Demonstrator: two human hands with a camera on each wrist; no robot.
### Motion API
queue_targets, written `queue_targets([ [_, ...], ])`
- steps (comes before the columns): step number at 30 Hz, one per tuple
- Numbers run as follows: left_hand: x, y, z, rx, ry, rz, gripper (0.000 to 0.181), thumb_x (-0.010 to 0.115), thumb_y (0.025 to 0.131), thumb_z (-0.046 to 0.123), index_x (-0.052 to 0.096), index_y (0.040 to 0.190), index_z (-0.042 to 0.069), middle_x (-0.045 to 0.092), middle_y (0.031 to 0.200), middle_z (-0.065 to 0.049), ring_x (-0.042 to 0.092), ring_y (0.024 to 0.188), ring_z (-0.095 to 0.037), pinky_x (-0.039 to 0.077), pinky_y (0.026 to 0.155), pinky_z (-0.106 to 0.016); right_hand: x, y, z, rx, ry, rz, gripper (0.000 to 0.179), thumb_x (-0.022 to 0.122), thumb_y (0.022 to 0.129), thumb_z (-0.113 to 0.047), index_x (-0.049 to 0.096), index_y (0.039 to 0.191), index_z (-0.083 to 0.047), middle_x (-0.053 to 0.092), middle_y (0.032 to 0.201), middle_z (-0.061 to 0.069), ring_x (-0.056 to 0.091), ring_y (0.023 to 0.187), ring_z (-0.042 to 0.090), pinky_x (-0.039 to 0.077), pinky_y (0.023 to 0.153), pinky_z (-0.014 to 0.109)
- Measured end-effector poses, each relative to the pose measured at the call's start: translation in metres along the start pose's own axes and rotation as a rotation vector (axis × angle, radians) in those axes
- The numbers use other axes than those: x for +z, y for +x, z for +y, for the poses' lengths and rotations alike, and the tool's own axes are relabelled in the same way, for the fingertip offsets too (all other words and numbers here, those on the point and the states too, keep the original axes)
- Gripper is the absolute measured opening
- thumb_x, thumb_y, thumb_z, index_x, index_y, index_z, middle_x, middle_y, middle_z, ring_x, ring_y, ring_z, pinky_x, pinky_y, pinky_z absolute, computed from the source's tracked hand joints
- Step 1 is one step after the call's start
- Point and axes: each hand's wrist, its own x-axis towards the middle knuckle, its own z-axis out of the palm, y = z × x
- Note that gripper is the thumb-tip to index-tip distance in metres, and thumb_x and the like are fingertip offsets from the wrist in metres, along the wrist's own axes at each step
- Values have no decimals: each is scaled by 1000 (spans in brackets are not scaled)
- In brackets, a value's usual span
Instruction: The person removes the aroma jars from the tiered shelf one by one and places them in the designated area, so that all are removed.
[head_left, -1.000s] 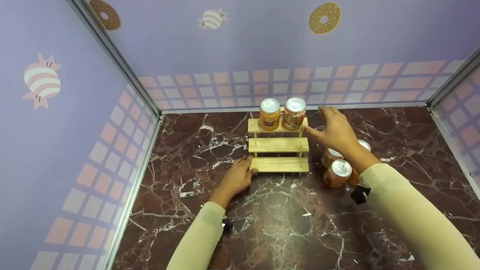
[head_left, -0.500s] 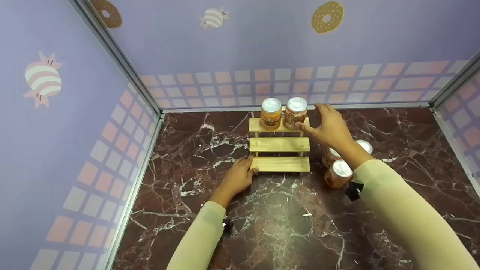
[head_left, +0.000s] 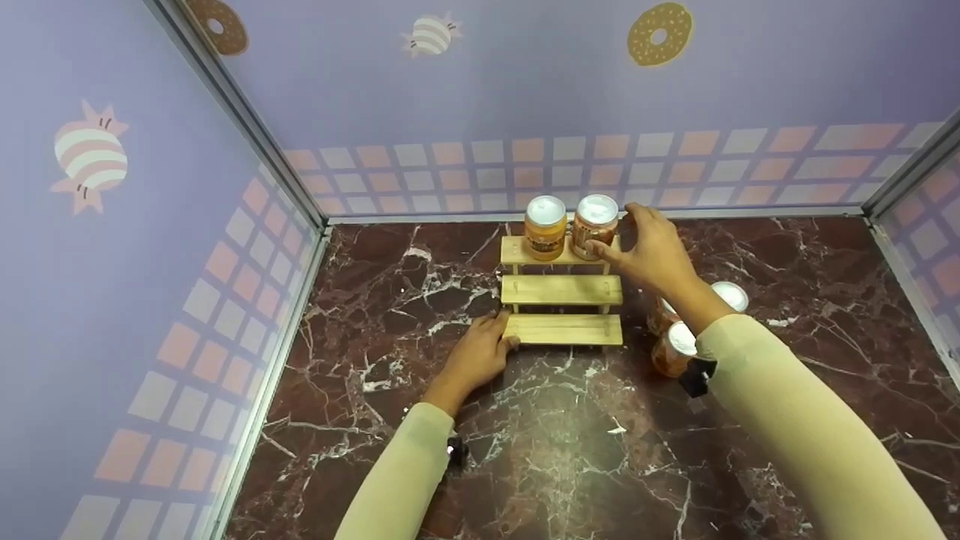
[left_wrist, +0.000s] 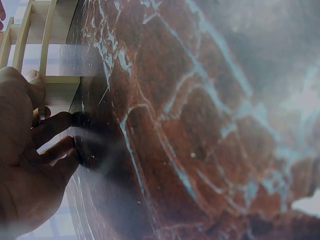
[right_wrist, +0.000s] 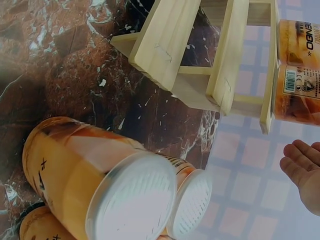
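Note:
A three-step wooden stand (head_left: 561, 289) stands near the back wall. Two orange cans with pale lids, a left can (head_left: 545, 229) and a right can (head_left: 596, 227), are upright on its top step. My left hand (head_left: 478, 352) holds the left end of the bottom step; in the left wrist view, the thumb of that hand (left_wrist: 20, 150) lies over the stand's edge and the fingers are lower down. My right hand (head_left: 661, 255) is spread beside the right can, thumb overlapping its front in the head view. In the right wrist view, straight fingers (right_wrist: 302, 162) show near that can.
Several more orange cans (head_left: 671, 356) stand on the dark marble-patterned table (head_left: 570, 450), right of the stand and partly behind my right forearm. A purple wall (head_left: 525, 90) closes off the back, with side panels at left and right.
My right hand has moved slightly left, its thumb coming across the front of the right can. My left hand stays at the stand, and the cans keep their places.

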Motion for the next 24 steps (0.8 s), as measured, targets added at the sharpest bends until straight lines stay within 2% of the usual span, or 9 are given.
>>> queue_targets([
  [8, -3, -1, 3, -5, -7, 9, 68, 55, 115, 48, 45, 170, 10, 63, 160, -16, 53, 155, -38, 48, 128, -54, 3, 4, -8, -15, 15, 16, 92, 84, 98, -43, 43, 162, 8, 58, 153, 33, 54, 144, 54, 42, 126, 70],
  [12, -3, -2, 3, -12, -24, 9, 67, 56, 114, 48, 46, 169, 11, 64, 160, -16, 53, 156, -37, 49, 127, -55, 5, 6, -11, -17, 33, 20, 91, 85, 97, -46, 45, 160, 6, 59, 150, 31, 58, 138, 51, 46, 122, 68],
  [17, -3, -3, 3, -10, -36, 14, 68, 56, 114, 49, 47, 169, 11, 64, 160, -15, 53, 156, -37, 48, 127, -55, 7, 8, -15, -3, 55, 14, 92, 86, 97, -47, 45, 161, 5, 57, 154, 30, 57, 142, 49, 45, 124, 66],
  [21, -1, -1, 1, -23, -22, -8, 70, 54, 114, 52, 45, 170, 12, 62, 162, -14, 52, 157, -36, 47, 129, -54, 8, 9, -16, 10, 63, 5, 92, 85, 98, -46, 44, 162, 5, 55, 157, 31, 54, 145, 50, 43, 127, 65],
  [24, -1, 0, 0, -36, -5, -26, 71, 52, 114, 55, 44, 171, 12, 61, 164, -12, 51, 158, -36, 46, 130, -53, 8, 11, -16, 17, 64, -1, 89, 85, 98, -42, 45, 161, 6, 57, 154, 31, 56, 141, 50, 45, 124, 66],
])
